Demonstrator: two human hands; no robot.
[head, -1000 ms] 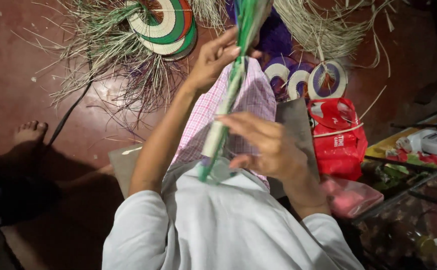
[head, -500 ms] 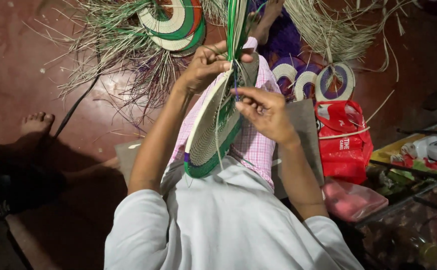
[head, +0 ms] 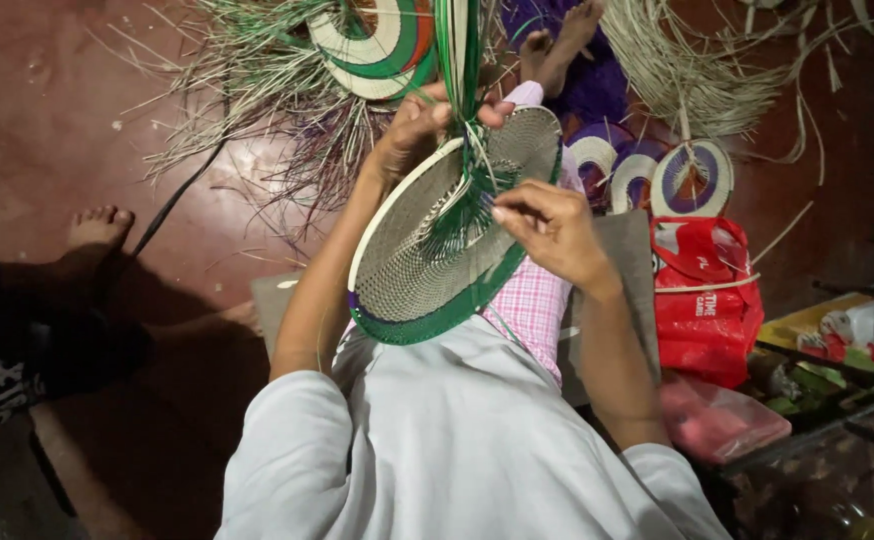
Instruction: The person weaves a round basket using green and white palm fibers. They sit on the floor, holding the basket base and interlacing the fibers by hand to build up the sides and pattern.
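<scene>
Left hand (head: 412,135) clamps the woven fan (head: 427,250) at its upper rim; right hand (head: 547,235) pinches what looks like a green strip (head: 467,190), partly hidden.

Woven fan (head: 427,250) cream w/ green rim, maybe purple edge; bag (head: 707,300) red.

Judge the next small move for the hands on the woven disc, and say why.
Probably the right hand should draw its pinched green strand through and snug it. The left hand braces the disc at its upper edge, and loose strands stand up from the centre, unwoven.
</scene>
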